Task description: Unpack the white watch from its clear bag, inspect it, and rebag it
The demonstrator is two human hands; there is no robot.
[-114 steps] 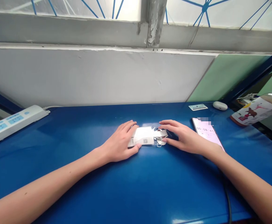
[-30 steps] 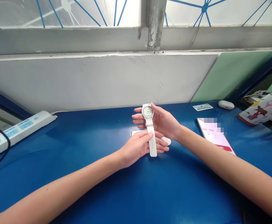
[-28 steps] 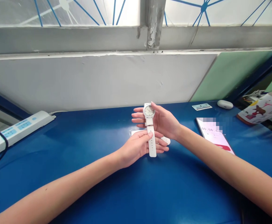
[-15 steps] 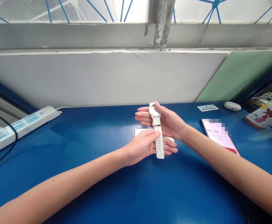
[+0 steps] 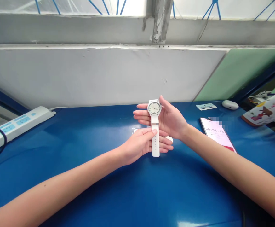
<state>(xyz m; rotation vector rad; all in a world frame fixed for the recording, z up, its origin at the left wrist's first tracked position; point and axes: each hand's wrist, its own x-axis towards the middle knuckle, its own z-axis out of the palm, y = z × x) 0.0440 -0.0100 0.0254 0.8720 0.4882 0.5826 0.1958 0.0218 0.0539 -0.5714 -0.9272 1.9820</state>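
White watch (image 5: 154,108) could be slipping, only the left hand (image 5: 138,143) visibly pinching its strap (image 5: 155,145), while the right hand (image 5: 172,121) is lying spread behind.

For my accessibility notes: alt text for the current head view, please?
A white wristwatch is held over a blue table, its dial in view: the left grip pinches the strap, while the right grip lies open behind the dial. A phone lies to the right, a power strip to the left.
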